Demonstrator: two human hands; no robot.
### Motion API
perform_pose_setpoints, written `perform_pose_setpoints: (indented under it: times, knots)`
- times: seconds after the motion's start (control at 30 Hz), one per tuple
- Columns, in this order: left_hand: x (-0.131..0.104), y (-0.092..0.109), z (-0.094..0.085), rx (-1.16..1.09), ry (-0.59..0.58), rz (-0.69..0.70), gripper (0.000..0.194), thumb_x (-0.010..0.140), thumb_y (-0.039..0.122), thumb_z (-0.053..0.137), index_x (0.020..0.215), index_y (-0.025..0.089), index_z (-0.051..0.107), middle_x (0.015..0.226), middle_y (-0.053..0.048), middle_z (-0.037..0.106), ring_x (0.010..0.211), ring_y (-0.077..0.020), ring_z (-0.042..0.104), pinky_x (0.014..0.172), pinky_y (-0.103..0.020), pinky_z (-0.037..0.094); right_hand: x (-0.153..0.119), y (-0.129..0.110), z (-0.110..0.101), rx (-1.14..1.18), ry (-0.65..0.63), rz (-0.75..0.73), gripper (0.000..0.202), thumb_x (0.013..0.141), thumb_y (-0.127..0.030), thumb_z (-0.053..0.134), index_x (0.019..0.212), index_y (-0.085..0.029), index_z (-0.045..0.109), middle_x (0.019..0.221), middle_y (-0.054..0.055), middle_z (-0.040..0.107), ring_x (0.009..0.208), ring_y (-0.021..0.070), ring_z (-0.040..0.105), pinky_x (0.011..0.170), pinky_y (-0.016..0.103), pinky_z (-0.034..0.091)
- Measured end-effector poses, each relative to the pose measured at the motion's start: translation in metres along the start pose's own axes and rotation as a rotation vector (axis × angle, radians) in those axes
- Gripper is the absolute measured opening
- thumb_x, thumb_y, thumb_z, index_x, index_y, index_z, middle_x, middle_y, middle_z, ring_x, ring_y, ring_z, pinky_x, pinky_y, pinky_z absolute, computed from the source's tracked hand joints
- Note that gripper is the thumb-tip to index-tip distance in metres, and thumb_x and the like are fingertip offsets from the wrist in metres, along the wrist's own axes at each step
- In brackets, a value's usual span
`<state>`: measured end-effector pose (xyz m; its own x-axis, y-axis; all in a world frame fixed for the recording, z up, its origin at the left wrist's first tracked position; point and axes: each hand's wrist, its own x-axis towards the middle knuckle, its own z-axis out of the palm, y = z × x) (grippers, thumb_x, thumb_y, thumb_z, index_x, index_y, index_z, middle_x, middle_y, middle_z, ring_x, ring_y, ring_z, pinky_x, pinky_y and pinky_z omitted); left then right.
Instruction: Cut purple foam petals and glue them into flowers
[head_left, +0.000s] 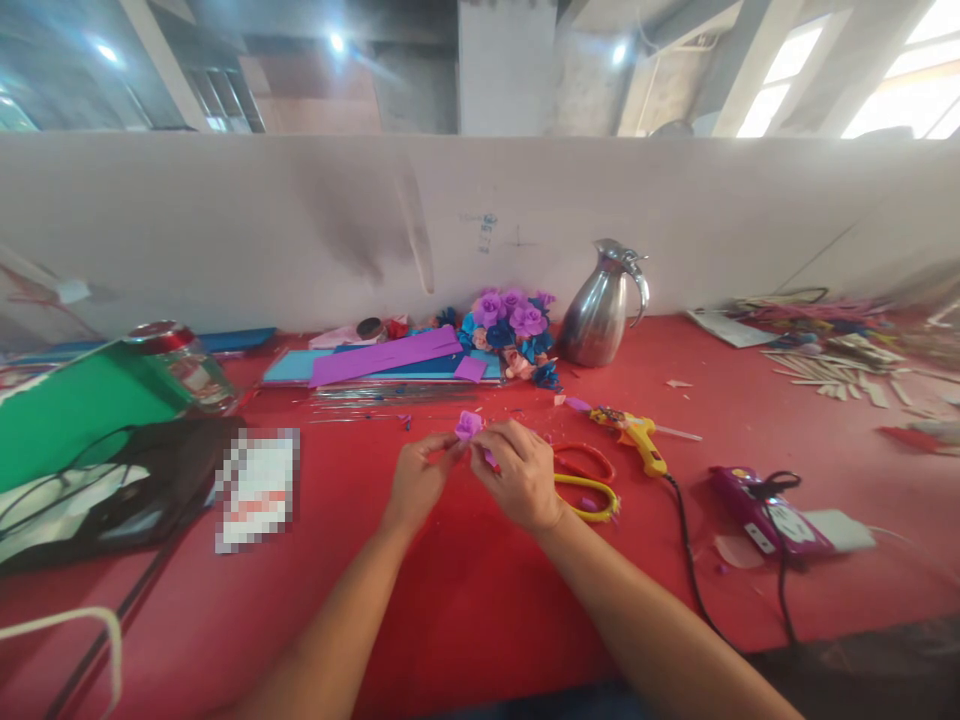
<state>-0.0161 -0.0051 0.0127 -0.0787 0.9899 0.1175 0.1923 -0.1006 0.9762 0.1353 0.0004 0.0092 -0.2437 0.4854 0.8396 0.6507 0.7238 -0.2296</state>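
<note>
A small purple paper flower (469, 426) is held up between my two hands over the red table. My left hand (421, 478) pinches its base from the left. On its right side, my right hand (517, 472) has its fingers closed on the flower's lower petals. Beside my right hand lie scissors with red and yellow handles (592, 498), partly hidden by the hand. A yellow glue gun (637, 440) rests farther right. Behind the hands are a bunch of purple, blue and pink paper flowers (514, 325) and a purple paper strip (390, 356) on blue sheets.
A steel jug (598, 305) stands by the wall. At the right are a purple power strip (772, 515) with black cords and a pile of sticks (836, 378). A glass jar (187, 370), green board (90, 410) and black bag (172, 490) occupy the left.
</note>
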Motion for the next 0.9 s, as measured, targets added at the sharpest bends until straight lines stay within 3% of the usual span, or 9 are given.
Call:
perform_pose_setpoints:
  times: [0.27, 0.53, 0.73, 0.9]
  knots:
    - [0.0013, 0.0005, 0.0003, 0.103, 0.032, 0.145, 0.02, 0.072, 0.032, 0.063, 0.08, 0.02, 0.076, 0.081, -0.005, 0.074, 0.077, -0.0213, 0.065, 0.079, -0.033, 0.048, 0.0026, -0.0056, -0.0022, -0.058, 0.06, -0.006, 0.012, 0.085, -0.02, 0.057, 0.094, -0.019, 0.065, 0.085, 0.005, 0.066, 0.073, 0.0144, 0.06, 0.066, 0.026, 0.045]
    - [-0.0015, 0.0009, -0.0002, 0.185, 0.076, 0.219, 0.02, 0.073, 0.025, 0.059, 0.082, 0.02, 0.076, 0.084, -0.006, 0.075, 0.077, -0.0209, 0.065, 0.075, -0.032, 0.048, 0.0001, -0.0057, -0.0032, -0.074, 0.059, -0.101, 0.012, 0.086, -0.017, 0.057, 0.088, -0.019, 0.068, 0.076, 0.003, 0.067, 0.066, 0.0126, 0.058, 0.063, 0.026, 0.042]
    - [-0.0016, 0.0011, 0.0027, 0.267, 0.099, 0.323, 0.019, 0.076, 0.024, 0.057, 0.078, 0.022, 0.076, 0.077, -0.005, 0.075, 0.071, -0.0191, 0.064, 0.075, -0.032, 0.049, 0.0006, -0.008, -0.0017, -0.101, 0.064, -0.016, 0.013, 0.086, -0.02, 0.057, 0.09, -0.021, 0.069, 0.078, 0.003, 0.066, 0.07, 0.0128, 0.059, 0.064, 0.025, 0.043]
    - [-0.0027, 0.0022, 0.003, 0.323, 0.086, 0.369, 0.02, 0.077, 0.022, 0.055, 0.077, 0.022, 0.075, 0.079, -0.005, 0.075, 0.071, -0.0188, 0.064, 0.073, -0.031, 0.048, -0.0009, -0.0065, -0.0005, -0.131, 0.044, -0.058, 0.014, 0.087, -0.019, 0.056, 0.093, -0.021, 0.069, 0.076, 0.003, 0.066, 0.066, 0.0122, 0.058, 0.062, 0.024, 0.042]
